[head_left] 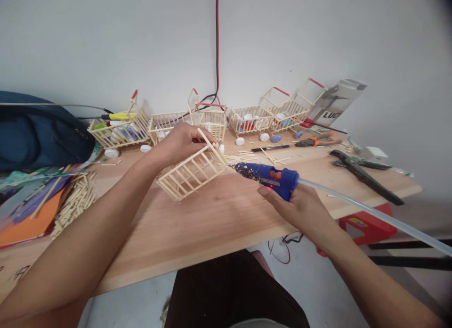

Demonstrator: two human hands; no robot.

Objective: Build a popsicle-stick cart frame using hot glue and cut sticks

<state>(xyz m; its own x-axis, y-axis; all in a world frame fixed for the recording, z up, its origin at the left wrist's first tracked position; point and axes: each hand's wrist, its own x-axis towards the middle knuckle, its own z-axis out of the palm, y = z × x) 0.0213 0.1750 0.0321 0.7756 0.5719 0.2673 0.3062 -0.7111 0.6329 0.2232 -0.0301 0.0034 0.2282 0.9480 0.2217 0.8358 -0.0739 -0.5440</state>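
Note:
My left hand (181, 142) grips a small basket frame (192, 175) made of thin wooden sticks, tilted above the wooden table. One stick juts up from its far end, close to my fingers. My right hand (300, 205) is wrapped round the handle of a blue hot glue gun (263, 173), with a long clear glue stick (353, 203) coming out of its back. The gun's nozzle, speckled with dried bits, points left at the corner of the frame and is at or very near it. My left fingertips are partly hidden behind the sticks.
Several stick-built miniature shopping carts (250, 118) with red handles stand along the wall. Orange-handled pliers (318, 139), a black tool (367, 177) and a pen (270, 148) lie on the right. Loose sticks (76, 203), coloured sheets (31, 219) and a blue bag (42, 130) occupy the left.

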